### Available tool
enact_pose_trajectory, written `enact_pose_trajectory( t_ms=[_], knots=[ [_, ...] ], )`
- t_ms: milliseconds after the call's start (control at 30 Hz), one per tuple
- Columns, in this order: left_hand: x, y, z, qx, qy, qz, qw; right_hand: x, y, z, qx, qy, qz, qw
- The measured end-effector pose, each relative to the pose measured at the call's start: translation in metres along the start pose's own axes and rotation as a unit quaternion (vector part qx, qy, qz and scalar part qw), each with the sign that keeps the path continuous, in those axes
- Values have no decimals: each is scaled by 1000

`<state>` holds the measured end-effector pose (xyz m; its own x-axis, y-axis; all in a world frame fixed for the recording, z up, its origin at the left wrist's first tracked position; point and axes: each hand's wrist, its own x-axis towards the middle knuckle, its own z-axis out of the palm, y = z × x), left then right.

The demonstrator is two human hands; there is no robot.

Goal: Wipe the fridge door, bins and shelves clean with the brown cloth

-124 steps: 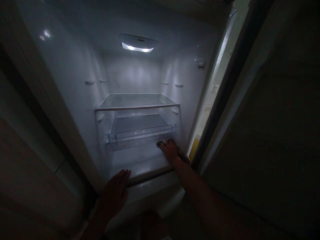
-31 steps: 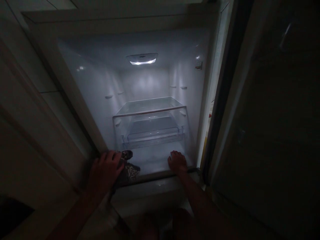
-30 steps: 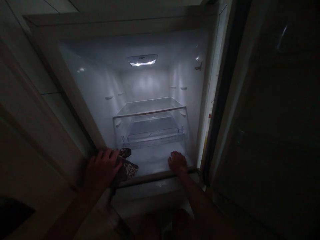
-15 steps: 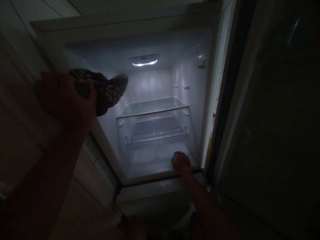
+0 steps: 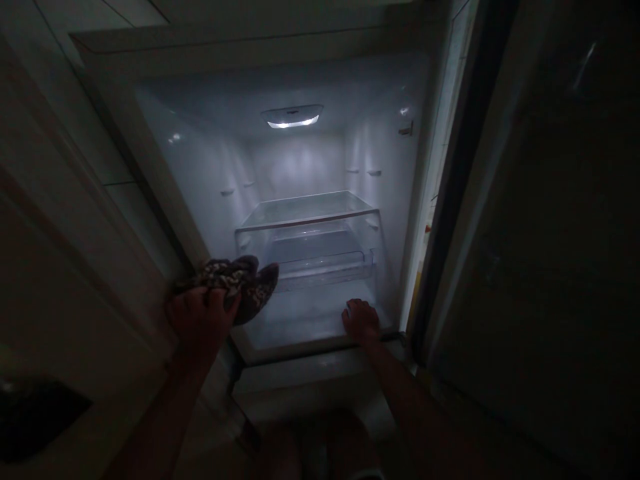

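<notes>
My left hand (image 5: pixel 203 317) is closed round a dark, patterned cloth (image 5: pixel 255 287) at the left front edge of the open fridge (image 5: pixel 310 317). The cloth lies bunched over my fingers, and part of it sticks out over the fridge's opening. On the fridge floor near the front right corner rests my right hand (image 5: pixel 361 321), fingers slightly bent and holding nothing that I can see. A glass shelf (image 5: pixel 305 212) spans the compartment above both hands. Below it, further back, is a clear plastic drawer front or guard (image 5: pixel 325 267), partly hidden by the cloth.
A lit lamp (image 5: pixel 293 119) sits in the fridge ceiling. Small shelf supports (image 5: pixel 374 173) jut from the side walls. The fridge door (image 5: pixel 530 233) stands open at the right. Pale cabinet panels (image 5: pixel 65 200) flank the left side. My legs show dimly at the bottom.
My left hand has moved down and to the right with the cloth, from the upper left edge to the lower left edge. My right hand has stayed in place.
</notes>
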<state>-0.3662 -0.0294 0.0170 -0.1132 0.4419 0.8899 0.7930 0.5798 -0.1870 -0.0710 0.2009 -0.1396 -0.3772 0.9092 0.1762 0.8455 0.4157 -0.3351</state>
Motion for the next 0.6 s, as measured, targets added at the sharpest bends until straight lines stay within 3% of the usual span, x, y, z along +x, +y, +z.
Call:
enact_pose_trajectory(
  t_ms=[167, 300, 433, 600],
  knots=[
    [-75, 19, 13, 2, -54, 36, 998, 0, -1, -1, 0, 7, 6, 1000],
    [-107, 39, 19, -38, -172, 76, 981, 1, -2, -1, 0, 5, 10, 1000],
    [-116, 77, 27, -63, -293, 126, 946, 1, -3, -2, 0, 7, 13, 1000],
    [-93, 121, 55, -118, -389, 45, 913, 1, -4, 1, 0, 15, 15, 1000]
  ],
)
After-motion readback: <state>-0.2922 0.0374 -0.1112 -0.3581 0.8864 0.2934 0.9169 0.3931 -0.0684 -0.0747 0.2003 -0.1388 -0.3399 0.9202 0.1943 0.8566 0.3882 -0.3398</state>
